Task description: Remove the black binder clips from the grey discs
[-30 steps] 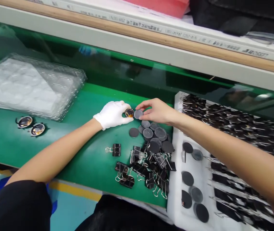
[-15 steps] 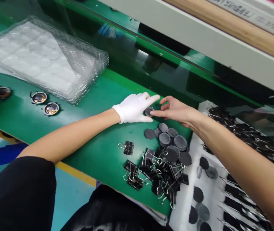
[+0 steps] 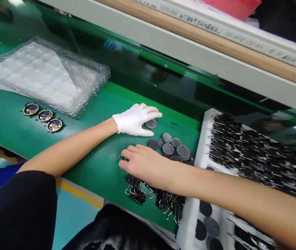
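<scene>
My left hand (image 3: 137,119), in a white glove, rests on the green bench with its fingers spread. Between its thumb and forefinger lies a small stack of round grey discs (image 3: 151,124); whether the glove touches it I cannot tell. My bare right hand (image 3: 142,165) is nearer to me, thumb and fingers closed on a black binder clip (image 3: 123,158). Only the wire handle of that clip shows past the fingertips. Under and behind the right hand are a heap of loose binder clips (image 3: 137,191) and a pile of grey and black discs (image 3: 168,149).
Stacked clear plastic trays (image 3: 85,78) lie at the back left. Three round parts with shiny faces (image 3: 45,115) sit in front of them. On the right, a white foam box (image 3: 189,208) holds rows of clipped pieces (image 3: 241,149) and loose discs (image 3: 212,226). A dark glass panel (image 3: 142,69) borders the back.
My right hand has moved from the disc stack towards me and closed on the lone binder clip. At the left, another person's hand has gone, and a third round part stands in the row.
</scene>
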Motion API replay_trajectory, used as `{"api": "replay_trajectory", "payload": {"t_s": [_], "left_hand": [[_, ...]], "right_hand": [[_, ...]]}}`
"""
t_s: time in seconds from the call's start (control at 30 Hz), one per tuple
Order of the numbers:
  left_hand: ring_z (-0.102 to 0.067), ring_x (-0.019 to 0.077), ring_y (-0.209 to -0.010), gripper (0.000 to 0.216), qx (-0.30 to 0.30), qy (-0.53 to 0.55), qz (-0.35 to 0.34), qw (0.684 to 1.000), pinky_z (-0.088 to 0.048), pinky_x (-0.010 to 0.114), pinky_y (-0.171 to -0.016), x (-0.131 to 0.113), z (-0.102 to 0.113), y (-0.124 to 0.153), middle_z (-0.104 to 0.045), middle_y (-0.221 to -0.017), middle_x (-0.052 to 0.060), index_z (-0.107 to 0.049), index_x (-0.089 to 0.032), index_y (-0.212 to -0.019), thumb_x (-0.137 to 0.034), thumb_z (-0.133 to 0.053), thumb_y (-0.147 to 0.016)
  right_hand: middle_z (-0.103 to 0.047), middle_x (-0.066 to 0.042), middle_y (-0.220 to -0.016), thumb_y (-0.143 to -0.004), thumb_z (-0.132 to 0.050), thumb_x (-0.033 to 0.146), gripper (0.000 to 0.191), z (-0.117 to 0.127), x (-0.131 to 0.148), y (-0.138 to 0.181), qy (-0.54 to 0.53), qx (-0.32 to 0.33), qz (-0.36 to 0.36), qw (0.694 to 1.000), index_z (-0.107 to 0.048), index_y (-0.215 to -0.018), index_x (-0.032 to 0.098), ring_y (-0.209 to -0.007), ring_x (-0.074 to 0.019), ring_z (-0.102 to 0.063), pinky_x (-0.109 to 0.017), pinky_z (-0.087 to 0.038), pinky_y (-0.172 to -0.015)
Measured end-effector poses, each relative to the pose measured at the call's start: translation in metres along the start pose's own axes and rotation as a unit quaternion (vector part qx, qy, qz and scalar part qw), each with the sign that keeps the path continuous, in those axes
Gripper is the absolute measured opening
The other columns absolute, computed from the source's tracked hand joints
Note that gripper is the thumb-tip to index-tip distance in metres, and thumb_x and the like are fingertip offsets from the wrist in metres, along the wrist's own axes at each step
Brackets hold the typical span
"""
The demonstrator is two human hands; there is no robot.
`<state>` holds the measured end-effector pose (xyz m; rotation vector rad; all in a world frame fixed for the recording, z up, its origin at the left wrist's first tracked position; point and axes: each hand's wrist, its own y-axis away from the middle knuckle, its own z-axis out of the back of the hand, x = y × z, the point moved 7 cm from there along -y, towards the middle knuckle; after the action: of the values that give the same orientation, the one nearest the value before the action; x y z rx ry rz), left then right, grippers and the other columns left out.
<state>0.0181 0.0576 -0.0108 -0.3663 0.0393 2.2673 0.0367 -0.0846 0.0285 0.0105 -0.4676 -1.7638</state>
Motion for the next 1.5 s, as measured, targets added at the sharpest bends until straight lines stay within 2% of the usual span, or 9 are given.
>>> {"api": "replay_trajectory", "payload": {"t_s": [0.1,0.23,0.33,0.47,0.63,0.8,1.03,1.2,1.5], "left_hand": [[-0.054,0.0393,-0.124,0.091,-0.050,-0.022,0.085,0.995,-0.041,0.047,-0.101,0.009,0.007,0.001,-0.058,-0.143,0.019,-0.049,-0.017,-0.151,-0.067,-0.073,-0.079],[-0.059,0.0353,-0.118,0.069,-0.050,-0.011,0.120,0.991,-0.042,0.045,-0.097,0.014,0.007,0.001,-0.068,-0.130,0.015,-0.053,-0.016,-0.145,-0.051,-0.065,-0.087],[-0.059,0.0354,-0.120,0.067,-0.063,-0.005,0.104,0.993,-0.042,0.046,-0.098,0.012,0.008,0.000,-0.067,-0.134,0.014,-0.054,-0.017,-0.145,-0.046,-0.064,-0.085],[-0.060,0.0353,-0.120,0.062,-0.092,0.036,0.143,0.985,-0.043,0.047,-0.099,0.018,0.007,-0.002,-0.070,-0.129,0.013,-0.059,-0.016,-0.139,-0.056,-0.054,-0.093],[-0.059,0.0307,-0.121,0.055,-0.087,0.106,0.163,0.977,-0.043,0.044,-0.101,0.025,0.004,-0.003,-0.072,-0.127,0.008,-0.058,-0.020,-0.140,-0.048,-0.055,-0.093],[-0.056,0.0384,-0.120,0.075,-0.091,0.035,0.186,0.978,-0.042,0.050,-0.100,0.019,0.006,0.000,-0.064,-0.132,0.016,-0.062,-0.018,-0.134,-0.070,-0.068,-0.079],[-0.060,0.0362,-0.108,0.055,-0.036,-0.028,0.140,0.989,-0.043,0.045,-0.087,0.013,-0.001,-0.009,-0.067,-0.114,0.014,-0.071,-0.019,-0.116,-0.065,-0.065,-0.087],[-0.064,0.0335,-0.102,0.048,-0.042,-0.054,0.111,0.991,-0.044,0.042,-0.083,0.010,0.000,-0.010,-0.070,-0.108,0.013,-0.074,-0.017,-0.110,-0.059,-0.065,-0.089],[-0.065,0.0305,-0.101,0.048,-0.028,-0.021,0.088,0.995,-0.045,0.040,-0.088,0.003,-0.007,-0.026,-0.071,-0.107,0.012,-0.071,-0.016,-0.110,-0.058,-0.068,-0.088]], "right_hand": [[-0.070,-0.009,-0.098,-0.077,-0.071,-0.005,0.029,0.003,-0.017,-0.004,-0.021,0.003,-0.027,0.999,-0.073,-0.098,0.015,-0.084,-0.0231,-0.063,-0.035,-0.034,-0.059],[-0.075,-0.006,-0.091,-0.095,-0.067,0.010,0.015,0.043,-0.061,0.041,-0.106,-0.131,-0.153,0.974,-0.079,-0.094,0.020,-0.079,-0.0206,-0.067,-0.033,-0.041,-0.064],[-0.078,-0.005,-0.086,-0.094,-0.073,0.022,0.011,0.062,-0.118,0.098,-0.159,-0.240,-0.319,0.903,-0.082,-0.089,0.023,-0.079,-0.0229,-0.071,-0.036,-0.048,-0.072],[-0.075,-0.005,-0.071,-0.086,-0.077,0.028,0.009,0.029,-0.185,0.138,-0.193,-0.271,-0.496,0.802,-0.082,-0.081,0.023,-0.074,-0.0258,-0.070,-0.037,-0.048,-0.067],[-0.072,-0.004,-0.065,-0.087,-0.072,0.042,0.021,-0.020,-0.202,0.121,-0.279,-0.285,-0.508,0.763,-0.077,-0.084,0.021,-0.065,-0.0225,-0.067,-0.034,-0.049,-0.065],[-0.073,-0.009,-0.083,-0.096,-0.057,0.055,0.034,-0.001,-0.200,0.115,-0.167,-0.313,-0.514,0.781,-0.069,-0.096,0.023,-0.080,-0.0276,-0.068,-0.041,-0.051,-0.078],[-0.060,-0.019,-0.127,-0.106,-0.030,0.056,0.047,0.003,-0.232,0.093,-0.186,-0.364,-0.606,0.682,-0.062,-0.118,0.024,-0.129,-0.0415,-0.050,-0.068,-0.033,-0.109],[-0.050,-0.017,-0.143,-0.107,-0.023,0.054,0.048,-0.016,-0.241,0.081,-0.210,-0.355,-0.593,0.692,-0.057,-0.130,0.028,-0.145,-0.0372,-0.036,-0.069,-0.023,-0.117],[-0.046,-0.015,-0.142,-0.108,-0.022,0.048,0.042,-0.040,-0.257,0.093,-0.206,-0.404,-0.606,0.654,-0.051,-0.132,0.028,-0.146,-0.0333,-0.034,-0.069,-0.023,-0.118]]}}
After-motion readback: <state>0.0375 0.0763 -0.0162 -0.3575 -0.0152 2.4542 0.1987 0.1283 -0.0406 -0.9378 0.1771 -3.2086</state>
